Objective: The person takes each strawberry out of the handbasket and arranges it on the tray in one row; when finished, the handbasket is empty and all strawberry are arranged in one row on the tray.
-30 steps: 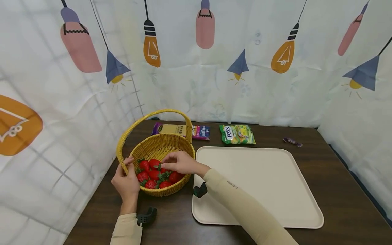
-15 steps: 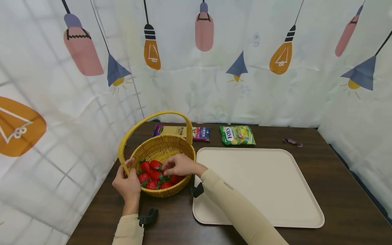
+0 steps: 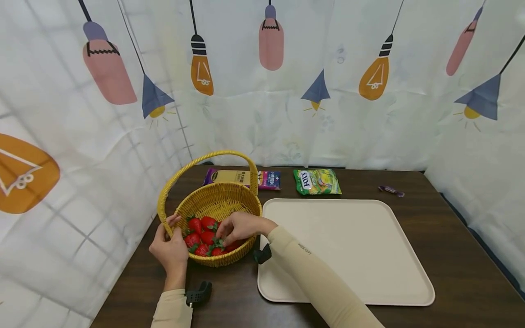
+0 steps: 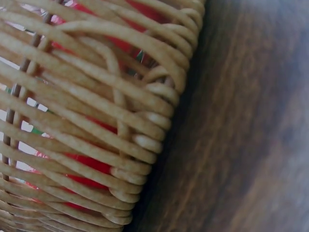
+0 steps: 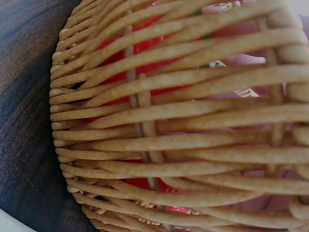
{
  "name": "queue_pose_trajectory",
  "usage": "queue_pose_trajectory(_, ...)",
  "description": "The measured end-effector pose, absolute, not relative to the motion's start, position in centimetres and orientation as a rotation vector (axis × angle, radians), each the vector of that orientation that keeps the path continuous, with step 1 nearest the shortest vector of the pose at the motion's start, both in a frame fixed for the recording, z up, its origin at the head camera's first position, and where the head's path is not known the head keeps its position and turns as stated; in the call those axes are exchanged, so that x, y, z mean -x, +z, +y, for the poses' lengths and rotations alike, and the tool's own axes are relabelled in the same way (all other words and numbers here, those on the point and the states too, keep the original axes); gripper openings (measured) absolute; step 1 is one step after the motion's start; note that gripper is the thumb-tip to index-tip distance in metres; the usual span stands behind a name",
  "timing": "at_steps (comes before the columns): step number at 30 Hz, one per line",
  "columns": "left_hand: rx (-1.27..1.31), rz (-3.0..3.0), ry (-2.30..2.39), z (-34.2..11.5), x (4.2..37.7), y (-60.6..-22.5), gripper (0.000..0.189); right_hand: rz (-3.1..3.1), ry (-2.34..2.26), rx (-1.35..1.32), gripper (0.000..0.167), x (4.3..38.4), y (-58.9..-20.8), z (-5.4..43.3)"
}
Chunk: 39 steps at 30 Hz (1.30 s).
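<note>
A yellow woven basket [image 3: 223, 196] with a tall arched handle stands on the left of the table, several red strawberries [image 3: 192, 239] with green leaves lying in it. My left hand [image 3: 170, 248] grips the basket at its left side, where the handle meets the rim. Inside the basket, my right hand [image 3: 242, 226] pinches the leafy top of a strawberry [image 3: 217, 251] near the front. The hand covers some of the fruit on the right. Both wrist views look through the basket's weave [image 4: 91, 106], with red fruit behind it; the right wrist view shows the weave [image 5: 178, 130] too.
Right of the basket lies a beige tray [image 3: 336, 250], close to its side. Behind stand a purple and gold snack packet [image 3: 231, 176], a green FOX'S candy bag [image 3: 316, 181] and a small purple wrapped candy [image 3: 391, 191]. A patterned curtain [image 3: 254, 118] borders the table.
My right hand has moved down and toward the front of the basket, and the front strawberry has shifted slightly left. The left hand keeps its grip on the basket.
</note>
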<state>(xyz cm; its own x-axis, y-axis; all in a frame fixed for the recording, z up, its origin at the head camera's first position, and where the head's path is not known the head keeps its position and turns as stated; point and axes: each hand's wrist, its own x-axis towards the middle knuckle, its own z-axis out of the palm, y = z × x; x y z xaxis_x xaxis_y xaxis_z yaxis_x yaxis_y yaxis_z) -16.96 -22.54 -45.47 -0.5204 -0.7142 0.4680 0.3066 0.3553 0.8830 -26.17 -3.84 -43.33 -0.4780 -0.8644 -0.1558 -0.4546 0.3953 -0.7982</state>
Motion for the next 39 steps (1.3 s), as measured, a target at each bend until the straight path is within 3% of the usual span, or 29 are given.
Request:
queue_pose_trajectory(12,-0.407,-1.676,-1.216,-23.9,18.3,-48.4,0.026,1.908,-0.888,1.150,0.025,26.4,-43.6,-3.9)
queue_pose_trajectory(22,-0.409,-1.698,-1.181,-23.8,18.3,-48.2,0.020,1.853,-0.871,1.160,0.027,26.6,-43.7,-3.8)
queue_pose_trajectory(28,-0.406,-1.685,-1.229,-23.8,18.2,-48.1,0.021,1.844,-1.137,1.110,0.029,26.5,-43.6,-3.2)
queue_pose_trajectory(35,-0.407,-1.676,-1.263,-23.1,17.9,-47.1,0.020,1.801,-1.359,1.013,0.042,26.6,-43.8,-2.8)
queue_pose_trajectory(39,-0.398,-1.658,-1.273,-22.3,17.3,-45.8,0.019,1.837,-1.379,1.019,0.039,26.6,-43.8,-2.8)
